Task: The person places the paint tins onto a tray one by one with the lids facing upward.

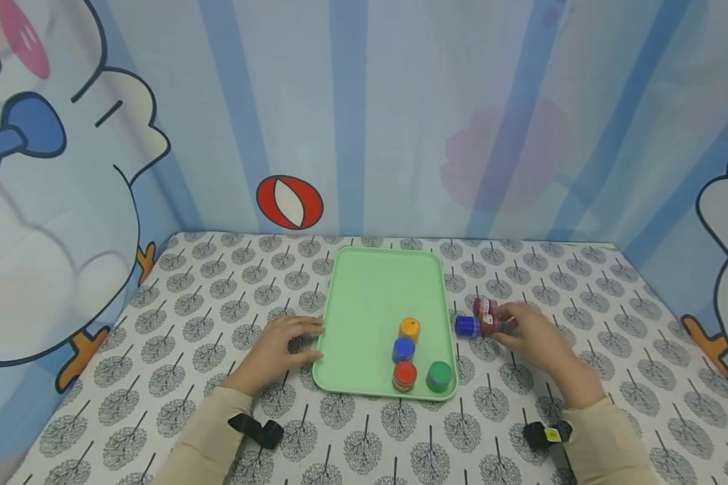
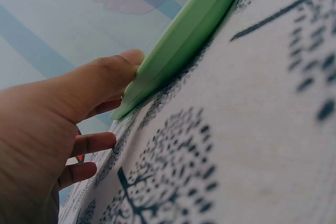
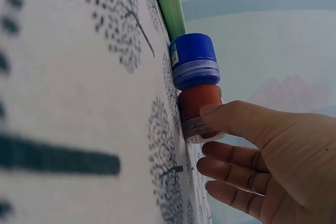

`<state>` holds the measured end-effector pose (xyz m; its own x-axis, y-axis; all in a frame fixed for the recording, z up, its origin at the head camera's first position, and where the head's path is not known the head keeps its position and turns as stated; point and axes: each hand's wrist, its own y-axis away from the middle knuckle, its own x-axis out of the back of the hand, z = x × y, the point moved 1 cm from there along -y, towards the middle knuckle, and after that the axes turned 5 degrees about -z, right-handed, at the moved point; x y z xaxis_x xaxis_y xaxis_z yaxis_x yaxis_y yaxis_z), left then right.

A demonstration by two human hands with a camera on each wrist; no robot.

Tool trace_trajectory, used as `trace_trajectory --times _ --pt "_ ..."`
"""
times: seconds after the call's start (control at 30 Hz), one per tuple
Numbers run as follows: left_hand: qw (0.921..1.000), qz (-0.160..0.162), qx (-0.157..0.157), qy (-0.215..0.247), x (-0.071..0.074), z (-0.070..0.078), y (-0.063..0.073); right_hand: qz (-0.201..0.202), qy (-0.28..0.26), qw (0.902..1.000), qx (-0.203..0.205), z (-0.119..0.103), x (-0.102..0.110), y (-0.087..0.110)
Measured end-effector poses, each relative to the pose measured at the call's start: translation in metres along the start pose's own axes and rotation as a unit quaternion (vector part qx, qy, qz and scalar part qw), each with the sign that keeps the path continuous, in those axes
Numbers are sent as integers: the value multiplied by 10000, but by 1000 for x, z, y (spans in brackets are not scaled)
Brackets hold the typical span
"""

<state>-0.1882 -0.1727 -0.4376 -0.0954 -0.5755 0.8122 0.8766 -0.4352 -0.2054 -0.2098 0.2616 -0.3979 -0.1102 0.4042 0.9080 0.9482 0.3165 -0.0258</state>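
My right hand (image 1: 536,335) is at the small jars lying to the right of the tray. Its thumb rests on a brownish-red jar (image 3: 202,103), with the fingers curled around the jar's near end. Against that jar's other end lies a blue jar (image 3: 194,56), and a dark red jar (image 1: 482,306) lies just behind. My left hand (image 1: 281,347) rests at the left edge of the light green tray (image 1: 364,289). Its thumb touches the tray's rim in the left wrist view, and the other fingers are loosely bent.
An orange jar (image 1: 409,329), a blue-lidded jar (image 1: 403,349), a red jar (image 1: 404,376) and a green jar (image 1: 439,376) stand in the tray's near right part. A tree-print cloth (image 1: 364,441) covers the table. Behind it hangs a striped blue backdrop (image 1: 394,121).
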Motion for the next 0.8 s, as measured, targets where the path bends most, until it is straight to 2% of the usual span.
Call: trace_trajectory --times 0.27,0.8 --pt "10000 15 -37 -58 0 0 0 -129 -122 9998 -129 5 -6 -3" --pt "10000 -4 20 -54 0 -1 -1 -3 -295 9995 -122 6 -7 -3"
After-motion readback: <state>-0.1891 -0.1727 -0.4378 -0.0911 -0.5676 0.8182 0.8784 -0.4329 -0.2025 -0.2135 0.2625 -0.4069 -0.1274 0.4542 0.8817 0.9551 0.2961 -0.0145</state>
